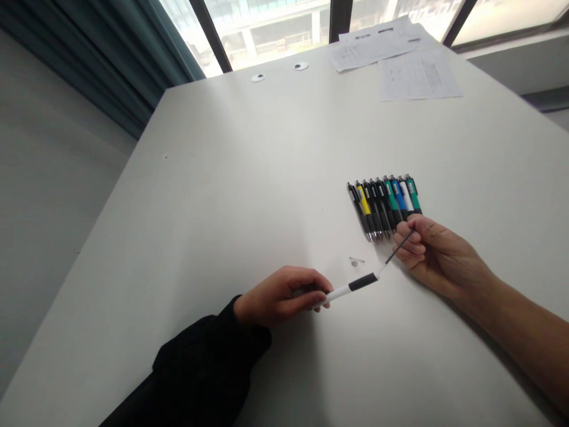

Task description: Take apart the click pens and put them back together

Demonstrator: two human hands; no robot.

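Observation:
My left hand is closed around the rear of a white pen barrel with a black grip section, its open front pointing right. Between the thumb and fingers of my right hand is a thin dark ink refill. The refill slants down to the left, and its pale lower end is at the mouth of the barrel; whether it is inside cannot be made out. Small metallic pen parts lie on the table above the barrel. Just beyond my right hand is a row of several pens.
The white table reaches to the window. Printed papers lie at its far right edge. Two round white discs with dark centres sit at the far edge. A dark blue curtain hangs at the left.

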